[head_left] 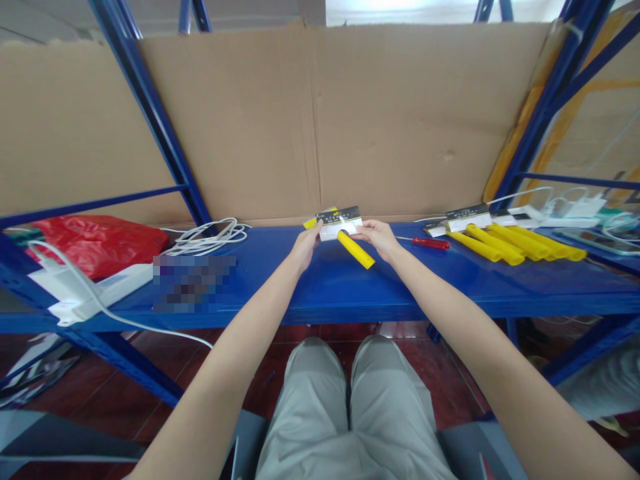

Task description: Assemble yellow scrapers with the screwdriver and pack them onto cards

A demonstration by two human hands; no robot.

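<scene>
Above the blue shelf surface I hold a black-and-white printed card (342,225) between both hands. My left hand (305,248) is closed on the card's left end, and my right hand (380,239) pinches its right end. A yellow tube-like handle (356,251) slants down toward me from the card's front. Another bit of yellow (311,223) shows behind my left fingers; whether it belongs to the same item I cannot tell. To the right of my right hand lies a screwdriver with a red handle (431,244).
Several yellow handles (500,247) with a similar card (469,217) lie on the right. At left are a red plastic bag (100,243), a white power strip (125,283) and coiled white cable (213,237). Cardboard (400,120) walls the back; blue posts (150,107) frame the shelf (260,287).
</scene>
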